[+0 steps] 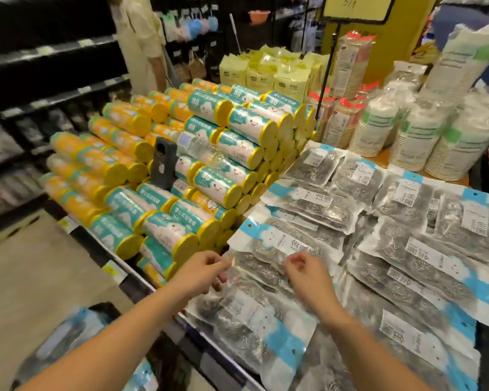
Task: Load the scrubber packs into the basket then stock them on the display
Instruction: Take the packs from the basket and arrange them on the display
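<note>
Both curled hands (206, 270) (305, 275) pinch one scrubber pack (251, 314).

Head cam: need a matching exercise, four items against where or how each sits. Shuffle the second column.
Items:
1. scrubber packs
2. yellow-ended rolls
3. paper cup stacks
4. dark grey device

Places:
a. propped upright against the rolls
b. lying flat and overlapping, front right
c. piled in a pyramid, left of centre
d. standing in plastic sleeves, back right

Pairs: 1-b, 2-c, 3-d, 4-a
</note>
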Motion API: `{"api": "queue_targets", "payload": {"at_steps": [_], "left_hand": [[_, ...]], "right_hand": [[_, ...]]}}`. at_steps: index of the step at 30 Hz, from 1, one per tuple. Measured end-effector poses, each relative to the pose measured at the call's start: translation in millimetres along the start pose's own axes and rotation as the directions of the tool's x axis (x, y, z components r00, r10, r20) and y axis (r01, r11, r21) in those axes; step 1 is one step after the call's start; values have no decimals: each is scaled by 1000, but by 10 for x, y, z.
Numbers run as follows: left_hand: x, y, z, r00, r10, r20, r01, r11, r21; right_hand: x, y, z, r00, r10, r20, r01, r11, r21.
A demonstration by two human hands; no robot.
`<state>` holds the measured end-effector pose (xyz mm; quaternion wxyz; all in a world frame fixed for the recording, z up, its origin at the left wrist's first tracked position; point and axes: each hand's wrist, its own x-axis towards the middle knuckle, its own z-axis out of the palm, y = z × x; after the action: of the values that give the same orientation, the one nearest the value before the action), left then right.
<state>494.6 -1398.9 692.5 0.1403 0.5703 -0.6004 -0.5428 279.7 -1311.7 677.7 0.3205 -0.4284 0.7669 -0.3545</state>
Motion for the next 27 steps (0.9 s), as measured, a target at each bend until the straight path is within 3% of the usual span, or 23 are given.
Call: {"api": "queue_targets", "payload": {"at_steps": [5,10,12,15,17,20,24,27], "left_hand": [[-371,-703,-1062,971,40,-237,-59,996,-72],[-736,-1778,-1955,905,-138,-402,115,990,-81],[-811,-2333,-2289,868,-216,-448,177,976,-128],[-792,-3248,-2755,848,-284,-447,294,955,-47],[-667,-3837,-3031,851,-297,-434,328,945,-3],[-371,-4776,-3350,894,-280,-351,333,938,100],[58,-5842,-3490,893,-334,-303,422,856,299],[442,-6433,-3484,894,-348,-281,437,811,389]], "right_hand": [[-61,-829,938,955,-228,189,233,972,-3],[-459,-1339,2153,793,-395,463,446,895,0],[-633,-1423,2760,728,-367,579,464,885,-23],[-846,-1303,3712,687,-254,681,424,901,-92],[-927,-1077,4370,705,-120,699,337,924,-181],[-1018,-546,5300,716,242,655,2,937,-348],[-1153,305,6293,586,663,465,-488,747,-451],[-1260,1001,6889,462,782,419,-626,622,-470]]}}
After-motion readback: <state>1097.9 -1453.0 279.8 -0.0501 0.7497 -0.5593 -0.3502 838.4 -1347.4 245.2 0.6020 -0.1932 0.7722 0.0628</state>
